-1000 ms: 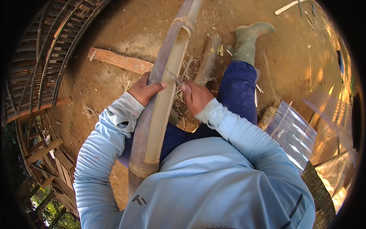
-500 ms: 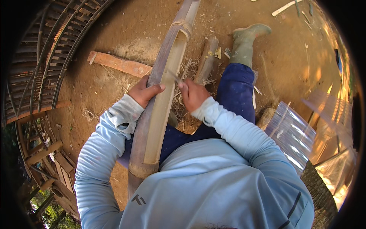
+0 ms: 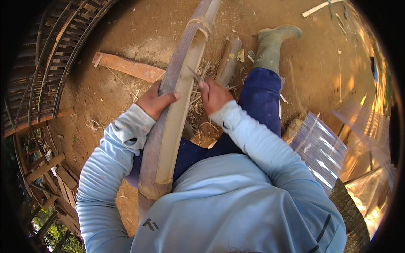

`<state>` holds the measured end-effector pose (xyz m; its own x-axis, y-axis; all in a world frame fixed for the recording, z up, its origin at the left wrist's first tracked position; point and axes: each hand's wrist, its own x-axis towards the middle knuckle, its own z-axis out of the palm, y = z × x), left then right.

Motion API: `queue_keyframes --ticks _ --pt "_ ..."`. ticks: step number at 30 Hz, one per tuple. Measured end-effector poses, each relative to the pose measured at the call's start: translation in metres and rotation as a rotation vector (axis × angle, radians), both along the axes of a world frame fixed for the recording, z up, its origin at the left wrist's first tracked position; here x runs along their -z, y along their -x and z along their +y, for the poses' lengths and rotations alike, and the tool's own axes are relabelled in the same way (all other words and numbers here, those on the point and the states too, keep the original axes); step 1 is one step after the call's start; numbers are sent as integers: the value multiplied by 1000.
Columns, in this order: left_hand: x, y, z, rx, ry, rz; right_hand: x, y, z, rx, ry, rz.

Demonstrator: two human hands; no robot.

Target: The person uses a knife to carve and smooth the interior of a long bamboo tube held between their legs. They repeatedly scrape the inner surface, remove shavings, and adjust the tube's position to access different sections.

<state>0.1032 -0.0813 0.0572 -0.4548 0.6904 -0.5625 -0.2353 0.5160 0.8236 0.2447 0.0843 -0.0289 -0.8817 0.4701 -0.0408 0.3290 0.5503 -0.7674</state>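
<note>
A flat orange board (image 3: 128, 67) lies on the ground left of the big bamboo pole (image 3: 172, 120), which slopes away from the light blue shirt (image 3: 223, 198); the left hand (image 3: 157, 102) hugs the pole's left side, thumb by its long open cut; just right of the pole, the right hand (image 3: 216, 99) pinches a small knife (image 3: 193, 72), tip over the cut; if the pole rolls, the knife could slip and nick that near thumb.
</note>
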Motion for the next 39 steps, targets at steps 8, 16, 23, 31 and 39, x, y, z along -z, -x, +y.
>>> queue_keyframes --ticks 8,16,23,31,39 --pt "5 1 -3 -4 -24 53 -3 -21 -12 -66 37 -58" --pt "2 -4 -5 -38 -23 2 0 -3 1 -50 39 -22" --pt "2 -2 -3 -5 -4 -20 13 33 31 46 -8 2" --pt "1 -6 -5 -2 30 7 19 42 48 18 2 -58" --pt "0 -1 -4 18 21 60 30 31 43 26 -24 -10"
